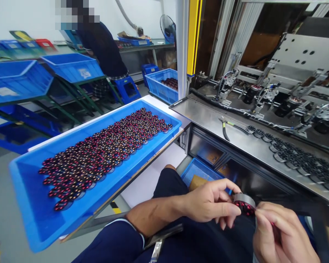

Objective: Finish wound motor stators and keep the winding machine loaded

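Over my lap, my left hand (pixel 214 202) pinches a motor stator (pixel 244 199) between thumb and fingers. This stator is a short silver ring with red coils showing on its lower side. My right hand (pixel 283 230) is closed, its thumb and forefinger touching together at the ring's right edge. A bit of red shows among those right fingers, too small to make out. On the metal bench at the right lie several dark stators (pixel 293 155) in rows, without red coils. Green-and-black-handled pliers (pixel 230 128) rest beside the row's far end.
A long blue tray (pixel 164 137) at the left holds many red-wound stators (pixel 98 153). Machine fixtures (pixel 271 93) stand behind the metal bench (pixel 205 113). Below it sits a blue bin (pixel 190 170). Further back are blue crates (pixel 74 69) and a person (pixel 106 51) by a stool.
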Available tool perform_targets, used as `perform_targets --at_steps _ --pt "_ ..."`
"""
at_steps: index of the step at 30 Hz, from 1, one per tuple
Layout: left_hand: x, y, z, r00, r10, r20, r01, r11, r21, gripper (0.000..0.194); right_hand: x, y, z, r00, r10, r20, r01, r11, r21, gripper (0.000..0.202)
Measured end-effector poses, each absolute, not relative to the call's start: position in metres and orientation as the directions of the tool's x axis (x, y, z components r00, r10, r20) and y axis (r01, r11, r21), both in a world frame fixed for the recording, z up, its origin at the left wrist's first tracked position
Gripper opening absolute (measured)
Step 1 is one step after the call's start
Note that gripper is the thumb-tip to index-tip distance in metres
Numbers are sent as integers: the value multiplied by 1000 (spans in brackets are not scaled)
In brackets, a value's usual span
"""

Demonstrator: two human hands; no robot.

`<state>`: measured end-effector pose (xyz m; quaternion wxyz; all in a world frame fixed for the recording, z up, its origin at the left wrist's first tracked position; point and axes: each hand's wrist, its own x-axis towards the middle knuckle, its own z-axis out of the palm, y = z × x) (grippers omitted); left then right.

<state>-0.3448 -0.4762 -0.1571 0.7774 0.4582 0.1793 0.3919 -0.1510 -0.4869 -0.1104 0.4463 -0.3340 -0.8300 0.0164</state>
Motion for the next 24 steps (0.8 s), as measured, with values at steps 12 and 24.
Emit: perform_targets --at_steps 12,24 --pt "-342 -483 -153 226 776 588 97 -619 779 35 -183 -502 -135 86 960 267 25 266 -964 19" --pt "-348 -485 -160 233 791 566 188 -607 772 47 -185 -497 -142 71 997 35 -172 47 -984 18"
